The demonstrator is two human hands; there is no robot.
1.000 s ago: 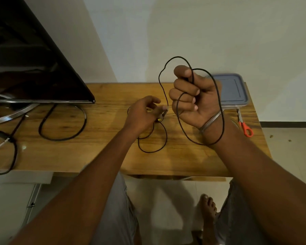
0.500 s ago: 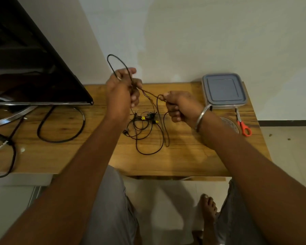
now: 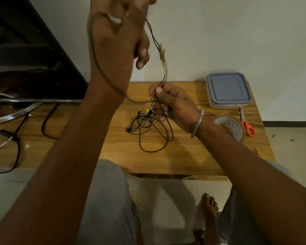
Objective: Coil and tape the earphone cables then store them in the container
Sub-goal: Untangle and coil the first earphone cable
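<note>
A black earphone cable (image 3: 163,71) stretches between my two hands above the wooden table (image 3: 124,156). My left hand (image 3: 117,38) is raised high near the top of the view, blurred, gripping the cable's upper part; one strand loops around its wrist. My right hand (image 3: 171,103) is lower, just over the table, pinching the cable between thumb and fingers. The rest of the black cable lies tangled in loose loops (image 3: 148,131) on the table under my right hand. A clear container with a grey-blue lid (image 3: 228,89), shut, stands at the table's back right corner.
A roll of clear tape (image 3: 233,128) and orange-handled scissors (image 3: 246,125) lie at the right, in front of the container. A dark TV screen (image 3: 25,59) on a metal stand fills the left, with thick black power cables (image 3: 48,124) on the table.
My left hand has risen well above the table, pulling the cable taut upward. My right hand has stayed low, gripping the cable near the tangle.
</note>
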